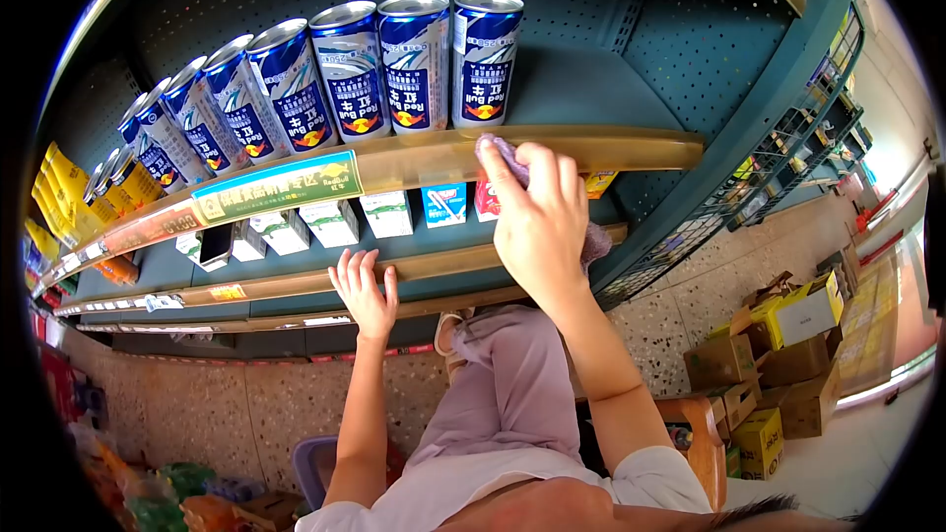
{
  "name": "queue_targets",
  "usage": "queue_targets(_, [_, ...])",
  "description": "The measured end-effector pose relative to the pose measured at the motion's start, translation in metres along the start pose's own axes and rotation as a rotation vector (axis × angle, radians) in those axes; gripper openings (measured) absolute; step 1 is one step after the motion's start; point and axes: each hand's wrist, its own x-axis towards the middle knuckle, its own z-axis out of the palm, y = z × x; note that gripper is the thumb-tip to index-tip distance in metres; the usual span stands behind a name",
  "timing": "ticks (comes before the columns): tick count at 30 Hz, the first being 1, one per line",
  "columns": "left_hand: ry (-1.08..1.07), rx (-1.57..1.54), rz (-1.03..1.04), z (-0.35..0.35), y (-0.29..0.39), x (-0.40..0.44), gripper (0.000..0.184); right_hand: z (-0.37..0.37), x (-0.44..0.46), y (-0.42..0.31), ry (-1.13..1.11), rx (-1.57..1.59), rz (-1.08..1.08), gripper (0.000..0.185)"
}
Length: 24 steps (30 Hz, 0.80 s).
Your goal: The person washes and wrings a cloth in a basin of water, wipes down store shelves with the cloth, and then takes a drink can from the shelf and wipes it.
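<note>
Cloth of purple fabric [506,151] is grasped in our right hand [542,222] against 1 long brown shelf strip [636,149]; our left hand [366,294], grasping nothing, rests at a lower brown strip [443,261].

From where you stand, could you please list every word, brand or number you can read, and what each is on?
"Red Bull": blue-and-silver cans.
"红牛": the same cans.
"Red Bull": green shelf label, right end.
Too small or blurred: the label's longer Chinese line, the orange shelf tag, white boxes, the yellow carton.
</note>
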Motion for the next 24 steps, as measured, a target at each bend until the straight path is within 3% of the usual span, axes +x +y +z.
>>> queue_targets(10, [0.024, -0.028, -0.004, 0.002, 0.002, 0.001, 0.033, -0.005, -0.02, 0.04, 0.088, -0.049, 0.15, 0.054])
queue_targets(20, [0.025, -0.004, 0.005, 0.004, 0.0, 0.0, 0.035, 0.056, -0.032, -0.008, 0.345, 0.144, 0.151, 0.046])
queue_targets(24, [0.032, 0.018, 0.014, 0.005, 0.001, 0.0, 0.034, 0.066, -0.034, -0.03, 0.279, 0.286, 0.071, 0.056])
